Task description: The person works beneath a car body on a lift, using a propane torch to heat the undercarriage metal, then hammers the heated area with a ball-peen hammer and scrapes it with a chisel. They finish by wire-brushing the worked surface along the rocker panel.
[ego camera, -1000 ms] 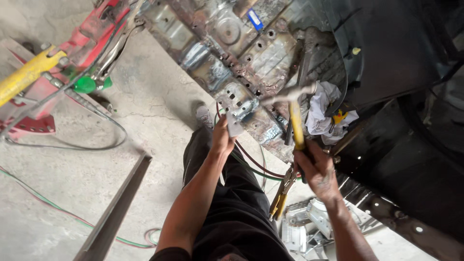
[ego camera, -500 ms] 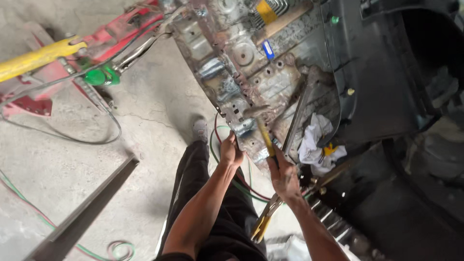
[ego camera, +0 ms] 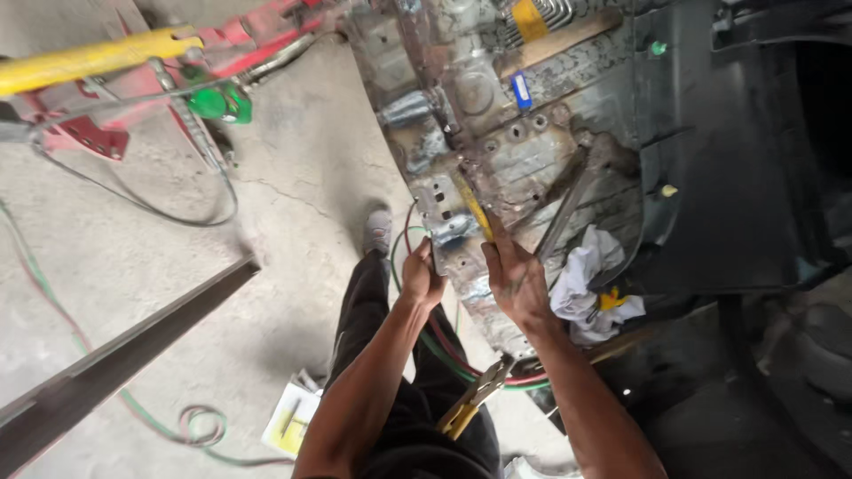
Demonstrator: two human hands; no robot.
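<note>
Both hands on the metal panel [ego camera: 497, 168]: left hand [ego camera: 421, 277] gripping its edge, right hand [ego camera: 515, 279] clasping a yellow-handled tool [ego camera: 475, 208]

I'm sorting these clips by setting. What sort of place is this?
Probably a vehicle body repair or welding workshop: a bare, scorched sheet-metal body panel, red and green hoses on a cracked concrete floor, and red frame equipment.
</note>
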